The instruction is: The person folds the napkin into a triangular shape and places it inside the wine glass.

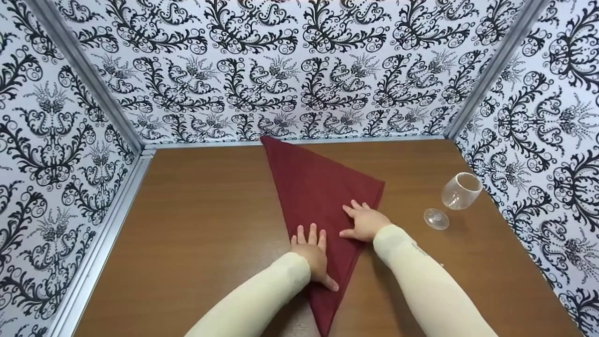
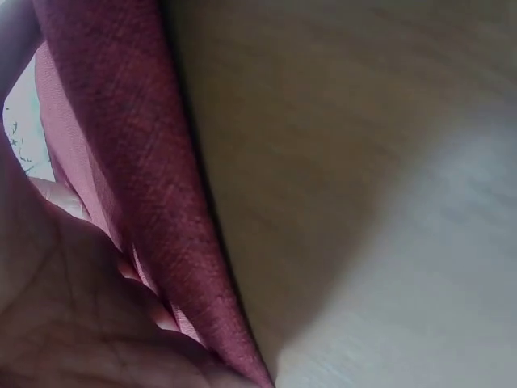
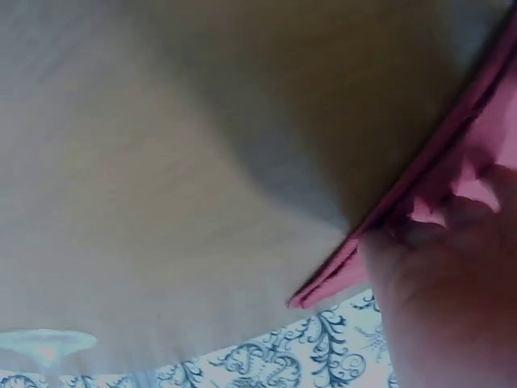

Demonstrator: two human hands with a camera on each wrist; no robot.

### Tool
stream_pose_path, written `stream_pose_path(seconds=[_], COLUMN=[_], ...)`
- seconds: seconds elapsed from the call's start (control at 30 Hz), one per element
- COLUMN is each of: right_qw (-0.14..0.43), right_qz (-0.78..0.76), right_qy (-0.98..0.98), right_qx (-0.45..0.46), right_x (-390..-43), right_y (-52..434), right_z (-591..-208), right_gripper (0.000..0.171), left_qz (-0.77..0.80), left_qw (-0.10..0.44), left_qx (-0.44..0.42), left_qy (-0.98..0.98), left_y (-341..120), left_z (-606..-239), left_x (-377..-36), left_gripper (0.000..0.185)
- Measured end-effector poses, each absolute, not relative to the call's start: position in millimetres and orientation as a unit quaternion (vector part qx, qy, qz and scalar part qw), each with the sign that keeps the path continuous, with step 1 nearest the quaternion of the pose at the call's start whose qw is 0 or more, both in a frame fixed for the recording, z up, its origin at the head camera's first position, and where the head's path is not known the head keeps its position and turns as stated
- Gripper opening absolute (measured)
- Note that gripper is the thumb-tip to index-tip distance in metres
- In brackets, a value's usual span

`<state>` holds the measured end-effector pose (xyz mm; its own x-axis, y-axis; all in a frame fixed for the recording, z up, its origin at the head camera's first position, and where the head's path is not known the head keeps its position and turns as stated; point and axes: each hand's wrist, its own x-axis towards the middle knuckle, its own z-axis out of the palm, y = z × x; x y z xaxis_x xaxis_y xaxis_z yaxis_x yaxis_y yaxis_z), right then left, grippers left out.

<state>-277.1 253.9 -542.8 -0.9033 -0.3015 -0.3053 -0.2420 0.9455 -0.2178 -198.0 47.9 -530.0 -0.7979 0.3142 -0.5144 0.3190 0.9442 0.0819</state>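
Note:
A dark red cloth napkin [image 1: 313,182], folded into a long pointed shape, lies on the wooden table with one tip toward the back wall and a narrow tip toward the front. On its left side, my left hand [image 1: 312,256] rests with fingers spread and thumb pointing across the fabric. Higher up, my right hand [image 1: 367,222] lies over the right edge with its fingers apart. Layered hems of the napkin [image 3: 388,198] run beside the right fingers in the right wrist view. In the left wrist view, the left palm [image 2: 73,299] is next to the napkin's edge [image 2: 153,162].
An empty stemmed glass [image 1: 461,191] stands on the right of the table [image 1: 210,210]. Patterned walls [image 1: 299,70] rise at the back and both sides, joined by metal rails [image 1: 100,224].

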Motion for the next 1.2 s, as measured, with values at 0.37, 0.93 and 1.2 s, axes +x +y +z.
stream_pose_path(seconds=[0.37, 0.93, 1.2], right_qw=[0.117, 0.161, 0.169], right_qz=[-0.057, -0.047, -0.073], right_qy=[0.983, 0.978, 0.977], right_qx=[-0.131, -0.127, -0.106], right_x=[-281.9, -274.4, -269.0], right_y=[255.2, 247.1, 258.8], right_z=[-541.5, -542.8, -544.7], right_gripper=[0.085, 0.099, 0.101], left_qz=[0.056, 0.029, 0.011], left_qw=[0.242, 0.288, 0.302], left_qx=[0.121, 0.122, 0.140], left_qy=[0.961, 0.949, 0.943], left_y=[44.6, 28.9, 21.2], left_z=[-542.6, -515.9, -511.2], left_x=[-210.3, -211.0, -211.8], left_gripper=[0.141, 0.148, 0.149])
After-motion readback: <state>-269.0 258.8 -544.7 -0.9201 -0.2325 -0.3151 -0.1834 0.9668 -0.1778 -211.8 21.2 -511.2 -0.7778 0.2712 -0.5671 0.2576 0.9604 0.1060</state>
